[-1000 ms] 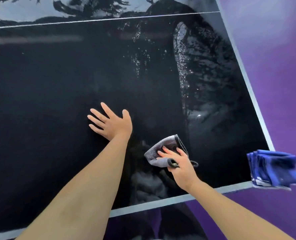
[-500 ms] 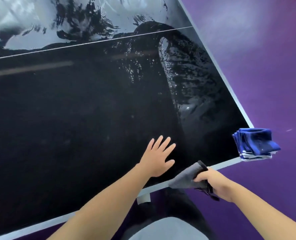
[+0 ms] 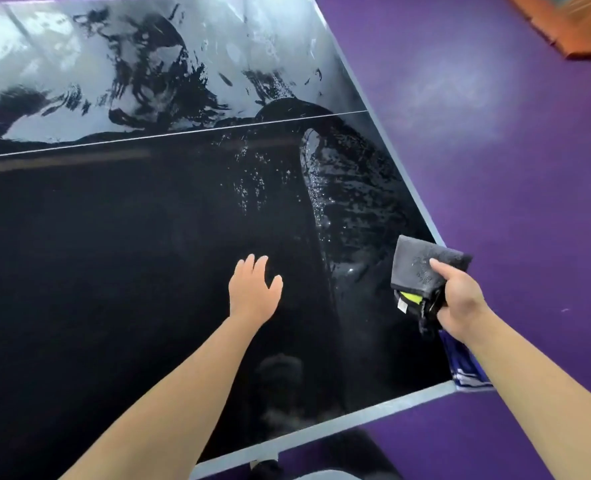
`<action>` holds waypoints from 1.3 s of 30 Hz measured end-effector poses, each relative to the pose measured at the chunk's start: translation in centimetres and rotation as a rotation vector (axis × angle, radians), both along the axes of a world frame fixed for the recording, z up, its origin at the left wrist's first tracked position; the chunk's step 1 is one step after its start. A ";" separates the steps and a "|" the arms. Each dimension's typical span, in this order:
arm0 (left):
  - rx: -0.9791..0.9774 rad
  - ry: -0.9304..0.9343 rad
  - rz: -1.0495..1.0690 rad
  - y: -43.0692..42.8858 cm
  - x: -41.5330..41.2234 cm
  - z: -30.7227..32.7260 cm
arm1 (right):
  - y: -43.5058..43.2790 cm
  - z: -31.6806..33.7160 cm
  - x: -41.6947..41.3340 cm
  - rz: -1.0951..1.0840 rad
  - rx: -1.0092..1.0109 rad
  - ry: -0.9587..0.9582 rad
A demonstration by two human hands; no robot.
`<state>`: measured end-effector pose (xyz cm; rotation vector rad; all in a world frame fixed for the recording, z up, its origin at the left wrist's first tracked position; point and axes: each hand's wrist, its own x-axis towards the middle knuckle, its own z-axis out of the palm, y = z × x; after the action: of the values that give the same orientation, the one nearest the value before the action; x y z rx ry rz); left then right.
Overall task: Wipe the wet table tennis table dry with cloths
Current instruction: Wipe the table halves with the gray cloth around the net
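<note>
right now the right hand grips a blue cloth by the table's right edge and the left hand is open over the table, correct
Not quite: in the head view the cloth the right hand grips is grey, not blue. The rest holds, left hand open over the table.

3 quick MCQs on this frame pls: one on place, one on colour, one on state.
1. The blue cloths lie at: A) the table's near right corner B) its centre line C) its far edge
2. The cloth in the right hand is: A) white B) grey C) red
3. The left hand is: A) fisted B) pinching something C) open, fingers straight

Key: 1A, blue fabric shows at that corner; 2B, grey fabric sticks up from the grip; 3C, it is spread over the dark surface, holding nothing.
</note>
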<state>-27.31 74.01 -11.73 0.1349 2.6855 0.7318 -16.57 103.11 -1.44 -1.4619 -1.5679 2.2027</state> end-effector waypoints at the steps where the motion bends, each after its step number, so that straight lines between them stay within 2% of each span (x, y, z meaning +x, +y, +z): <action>1: -0.052 -0.038 0.059 0.5 -1.3 -0.5 | 1.4 -0.6 -2.2 0.005 0.066 -0.003; 3: -0.072 -0.130 0.216 1.6 -3.8 -1.1 | 4.3 -1.7 -7.1 0.013 0.220 -0.033; 8: -0.096 -0.214 0.578 5.3 -8.9 -1.1 | 9.8 -3.4 -17.9 0.076 0.512 -0.010; 11: -0.229 -0.216 0.645 7.8 -9.3 -2.9 | 11.7 -6.2 -23.0 0.348 0.779 -0.035; 15: -0.381 -0.001 0.678 9.1 -8.1 -5.9 | 11.3 -12.8 -28.9 0.908 1.041 -0.454; 17: -0.420 0.046 0.702 9.3 -8.3 -6.9 | 11.0 -14.7 -32.2 0.992 1.170 -0.515; 19: -0.448 0.072 0.708 9.5 -8.6 -7.4 | 10.3 -15.2 -36.2 1.040 1.234 -0.455; 24: -0.461 0.120 0.724 9.4 -8.6 -8.1 | 7.3 -14.3 -47.0 1.238 1.205 -0.266; 27: -0.463 0.125 0.725 9.5 -8.7 -8.2 | 4.8 -14.2 -49.7 1.332 1.165 -0.128; 30: -0.464 0.100 0.718 9.5 -8.9 -8.0 | 3.6 -14.2 -48.3 1.419 1.154 -0.014; 33: -0.465 0.075 0.716 9.5 -8.9 -7.8 | 3.2 -13.3 -45.4 1.494 1.058 0.043; 39: -0.443 0.017 0.709 9.6 -9.2 -7.1 | 1.7 -10.6 -35.9 1.451 0.801 -0.009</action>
<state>-36.49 83.64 -18.86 -0.9573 2.8213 0.2781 -52.50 104.80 -12.04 0.0651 -3.4785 1.2365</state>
